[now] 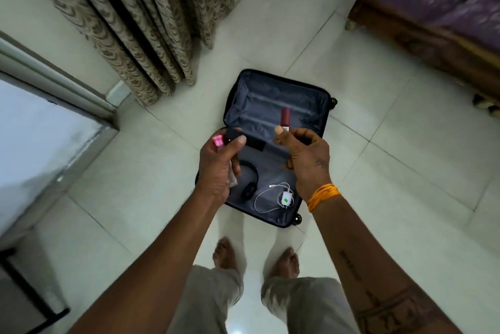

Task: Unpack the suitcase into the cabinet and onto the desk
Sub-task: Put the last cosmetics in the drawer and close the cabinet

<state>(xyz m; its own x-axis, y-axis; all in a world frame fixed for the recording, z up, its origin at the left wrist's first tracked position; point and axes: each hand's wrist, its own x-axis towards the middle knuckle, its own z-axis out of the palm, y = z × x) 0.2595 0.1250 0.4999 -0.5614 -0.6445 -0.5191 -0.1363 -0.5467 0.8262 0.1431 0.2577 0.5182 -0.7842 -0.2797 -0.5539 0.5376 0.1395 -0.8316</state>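
A black suitcase (pixel 270 84) lies open on the tiled floor, grey lining showing. In it are black headphones (pixel 250 185) and a white charger with its cable (pixel 286 199). My left hand (pixel 219 168) grips a black rectangular object (pixel 251 141) together with a pink-capped item (pixel 217 141) and something thin against its palm. My right hand (pixel 305 155) holds a dark red bottle (pixel 285 116) upright above the suitcase; a bandage covers one fingertip. Both hands hover over the suitcase's hinge area.
Patterned curtains (pixel 130 22) hang at the back left. A white surface with a metal frame (pixel 40 130) stands on the left. A wooden bed with a purple cover (pixel 433 9) fills the upper right. My bare feet (pixel 257 258) stand just before the suitcase.
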